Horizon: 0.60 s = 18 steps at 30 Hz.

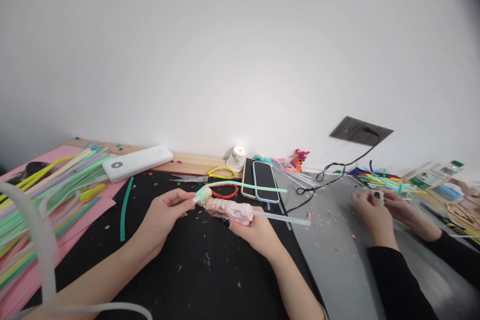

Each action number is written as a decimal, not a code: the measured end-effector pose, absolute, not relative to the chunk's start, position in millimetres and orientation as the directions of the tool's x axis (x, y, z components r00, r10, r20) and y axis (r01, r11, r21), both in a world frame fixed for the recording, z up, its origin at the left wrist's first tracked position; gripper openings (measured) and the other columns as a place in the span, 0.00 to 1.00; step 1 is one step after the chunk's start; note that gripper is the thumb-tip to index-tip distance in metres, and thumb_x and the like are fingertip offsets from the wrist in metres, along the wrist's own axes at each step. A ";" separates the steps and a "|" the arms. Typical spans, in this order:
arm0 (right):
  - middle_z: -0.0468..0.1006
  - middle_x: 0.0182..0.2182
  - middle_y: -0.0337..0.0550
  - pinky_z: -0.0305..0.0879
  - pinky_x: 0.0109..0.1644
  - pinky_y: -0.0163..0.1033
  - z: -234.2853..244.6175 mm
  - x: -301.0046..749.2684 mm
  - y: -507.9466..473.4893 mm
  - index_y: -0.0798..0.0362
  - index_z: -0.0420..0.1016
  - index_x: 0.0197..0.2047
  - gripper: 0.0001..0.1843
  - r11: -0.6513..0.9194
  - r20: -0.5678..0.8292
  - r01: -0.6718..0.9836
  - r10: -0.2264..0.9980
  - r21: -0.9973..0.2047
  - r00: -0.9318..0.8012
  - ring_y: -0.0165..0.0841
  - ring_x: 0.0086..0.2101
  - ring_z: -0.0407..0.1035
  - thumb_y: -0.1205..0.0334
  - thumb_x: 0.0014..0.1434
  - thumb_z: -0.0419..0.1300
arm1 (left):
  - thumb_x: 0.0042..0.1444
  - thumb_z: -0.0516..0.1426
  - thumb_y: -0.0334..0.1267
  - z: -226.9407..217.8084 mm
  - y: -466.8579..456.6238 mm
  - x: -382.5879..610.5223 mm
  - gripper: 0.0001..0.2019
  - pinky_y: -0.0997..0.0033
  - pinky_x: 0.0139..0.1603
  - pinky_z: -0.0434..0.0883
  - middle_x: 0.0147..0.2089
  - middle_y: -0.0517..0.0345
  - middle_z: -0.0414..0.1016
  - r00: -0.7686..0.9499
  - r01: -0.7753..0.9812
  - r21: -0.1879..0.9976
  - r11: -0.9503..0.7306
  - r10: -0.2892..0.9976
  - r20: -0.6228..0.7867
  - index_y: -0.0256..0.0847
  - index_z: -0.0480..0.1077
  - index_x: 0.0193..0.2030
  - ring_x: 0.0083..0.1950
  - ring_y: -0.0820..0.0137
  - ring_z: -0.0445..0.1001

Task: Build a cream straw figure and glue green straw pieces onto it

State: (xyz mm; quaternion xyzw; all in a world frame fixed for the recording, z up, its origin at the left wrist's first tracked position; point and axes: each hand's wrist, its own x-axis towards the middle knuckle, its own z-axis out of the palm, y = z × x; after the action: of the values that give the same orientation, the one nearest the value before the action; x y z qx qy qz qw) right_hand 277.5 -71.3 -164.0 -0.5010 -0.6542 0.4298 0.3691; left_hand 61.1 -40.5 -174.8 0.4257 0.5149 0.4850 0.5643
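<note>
My left hand (pixel 170 209) pinches the coiled end of a light-green pipe cleaner (pixel 247 186) between thumb and fingertips. Its long free end stretches to the right above the glue gun. My right hand (pixel 260 232) is wrapped around a pale pink hot glue gun (pixel 242 213), which has a small red light on its underside. A translucent glue stick (pixel 281 217) pokes out of the gun's rear. The gun's front points left and meets the green coil, where a cream-coloured bit shows; whether the nozzle touches it I cannot tell.
Pipe cleaners (pixel 71 190) lie on pink paper at left, near a white device (pixel 138 164). Scissors (pixel 189 178), an upturned paper cup (pixel 237 158) and a phone (pixel 266 182) sit behind my hands. A black cable (pixel 330 165) runs rightward; another person's hands (pixel 378 212) work there.
</note>
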 end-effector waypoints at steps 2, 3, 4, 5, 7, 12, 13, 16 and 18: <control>0.70 0.24 0.36 0.53 0.26 0.31 -164.1 277.3 -71.4 0.56 0.74 0.29 0.03 0.128 0.052 0.340 0.973 -0.932 -0.225 0.26 0.23 0.57 0.68 0.50 0.59 | 0.40 0.66 0.43 -174.7 -40.8 60.9 0.11 0.75 0.30 0.61 0.26 0.61 0.73 0.003 -0.113 0.980 0.165 0.986 -0.166 0.39 0.74 0.27 0.30 0.71 0.69; 0.70 0.23 0.36 0.54 0.26 0.31 -163.9 277.2 -71.2 0.56 0.73 0.29 0.03 0.129 0.055 0.346 0.974 -0.929 -0.218 0.26 0.23 0.57 0.67 0.49 0.59 | 0.40 0.66 0.43 -174.9 -40.9 60.7 0.12 0.75 0.30 0.61 0.26 0.61 0.73 0.005 -0.116 0.980 0.164 0.986 -0.165 0.39 0.74 0.28 0.30 0.71 0.69; 0.69 0.23 0.36 0.54 0.26 0.31 -163.6 277.1 -71.1 0.55 0.73 0.29 0.02 0.132 0.059 0.354 0.976 -0.926 -0.209 0.26 0.23 0.57 0.67 0.49 0.59 | 0.40 0.66 0.44 -175.2 -41.0 60.6 0.12 0.75 0.30 0.61 0.26 0.61 0.73 0.008 -0.118 0.979 0.165 0.986 -0.166 0.39 0.74 0.28 0.30 0.71 0.69; 0.69 0.23 0.36 0.53 0.26 0.31 -163.2 277.0 -70.9 0.55 0.73 0.28 0.02 0.134 0.063 0.360 0.977 -0.923 -0.202 0.26 0.23 0.56 0.67 0.49 0.59 | 0.40 0.66 0.44 -175.6 -40.9 60.6 0.12 0.74 0.30 0.61 0.26 0.61 0.73 0.009 -0.120 0.978 0.169 0.986 -0.169 0.39 0.74 0.28 0.30 0.70 0.69; 0.69 0.23 0.36 0.53 0.26 0.30 -162.2 276.5 -70.9 0.55 0.73 0.28 0.02 0.135 0.062 0.366 0.977 -0.921 -0.204 0.26 0.23 0.56 0.67 0.49 0.59 | 0.40 0.66 0.44 -176.2 -40.7 60.7 0.12 0.75 0.31 0.61 0.26 0.61 0.73 0.015 -0.122 0.976 0.178 0.984 -0.177 0.39 0.73 0.28 0.31 0.70 0.68; 0.71 0.24 0.36 0.55 0.27 0.31 -161.4 276.5 -71.0 0.55 0.74 0.29 0.04 0.142 0.062 0.367 0.973 -0.919 -0.222 0.26 0.23 0.58 0.67 0.50 0.58 | 0.42 0.66 0.43 -175.6 -40.8 61.2 0.11 0.76 0.31 0.60 0.27 0.62 0.72 0.028 -0.124 0.975 0.184 0.983 -0.182 0.39 0.73 0.28 0.32 0.72 0.67; 0.72 0.24 0.36 0.55 0.27 0.31 -161.5 276.9 -70.8 0.55 0.75 0.31 0.05 0.141 0.063 0.369 0.974 -0.918 -0.216 0.27 0.24 0.59 0.67 0.50 0.58 | 0.42 0.66 0.43 -175.3 -40.9 61.3 0.11 0.76 0.31 0.60 0.27 0.62 0.72 0.027 -0.123 0.975 0.184 0.983 -0.183 0.39 0.73 0.28 0.31 0.72 0.67; 0.75 0.28 0.38 0.59 0.29 0.31 -162.0 278.2 -69.8 0.55 0.77 0.37 0.10 0.143 0.072 0.370 0.977 -0.918 -0.200 0.28 0.26 0.63 0.68 0.51 0.58 | 0.41 0.66 0.42 -174.8 -40.9 61.2 0.11 0.76 0.30 0.60 0.26 0.62 0.72 0.015 -0.120 0.976 0.184 0.983 -0.184 0.39 0.73 0.27 0.31 0.72 0.67; 0.77 0.31 0.40 0.61 0.31 0.32 -162.6 279.0 -69.1 0.55 0.77 0.41 0.13 0.143 0.077 0.372 0.979 -0.917 -0.186 0.30 0.27 0.66 0.67 0.51 0.58 | 0.41 0.66 0.42 -174.7 -40.6 61.0 0.10 0.76 0.30 0.61 0.26 0.61 0.72 0.010 -0.118 0.976 0.185 0.983 -0.185 0.39 0.73 0.27 0.30 0.72 0.67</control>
State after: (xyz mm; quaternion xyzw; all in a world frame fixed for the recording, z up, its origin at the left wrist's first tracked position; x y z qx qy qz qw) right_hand 279.0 -69.1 -162.6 -0.5152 -0.6558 0.4039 0.3760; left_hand 61.0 -40.6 -174.7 0.4204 0.5139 0.4804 0.5730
